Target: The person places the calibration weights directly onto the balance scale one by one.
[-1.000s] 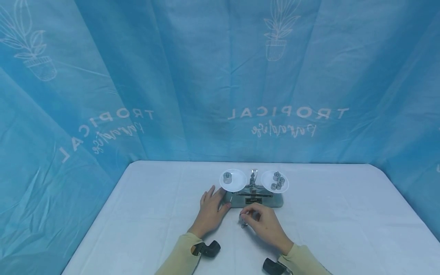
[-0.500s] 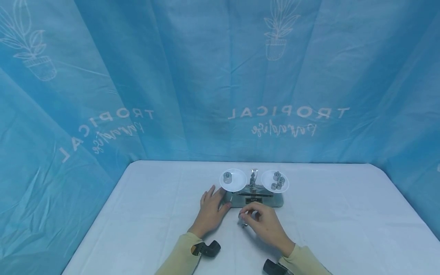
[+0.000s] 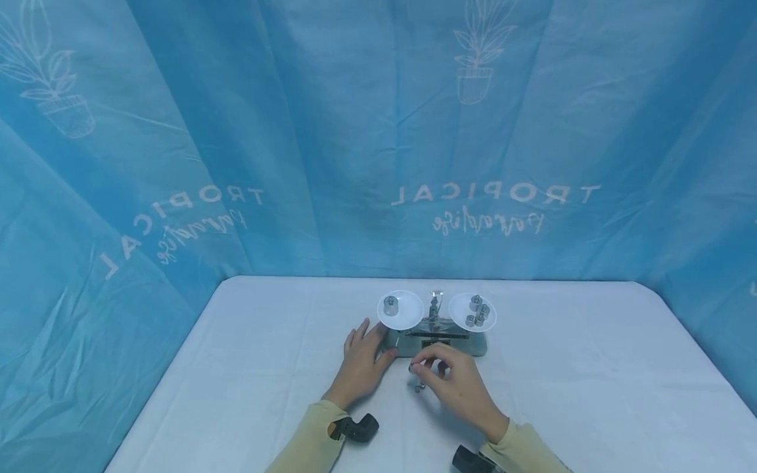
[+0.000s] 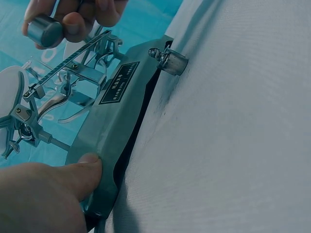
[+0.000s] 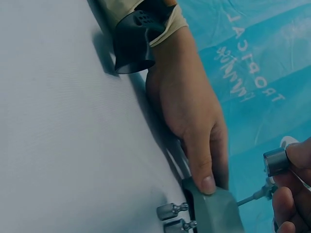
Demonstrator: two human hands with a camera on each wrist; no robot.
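Observation:
In the head view my left hand (image 3: 361,364) rests at the left end of a balance scale (image 3: 405,345), fingers fairly straight. Its thumb (image 4: 85,174) presses on the green base in the left wrist view. My right hand (image 3: 455,384) pinches a metal weight (image 4: 44,30) between thumb and fingers, in front of the scale and off the table. Small knobbed weights (image 5: 171,210) lie on the cloth beside the base. One weight (image 3: 391,305) stands on the left pan (image 3: 408,316). Several weights (image 3: 480,316) stand on the right pan (image 3: 458,314).
A white cloth (image 3: 266,368) covers the table. Blue printed curtains (image 3: 331,164) hang behind it and along the sides. Black camera mounts (image 3: 362,428) are strapped at both wrists, over the pale sleeves (image 3: 313,440).
My right hand has risen slightly with the pinched weight, which now stands a little farther from the weights on the cloth. My left hand and the weights on the pans stay in place.

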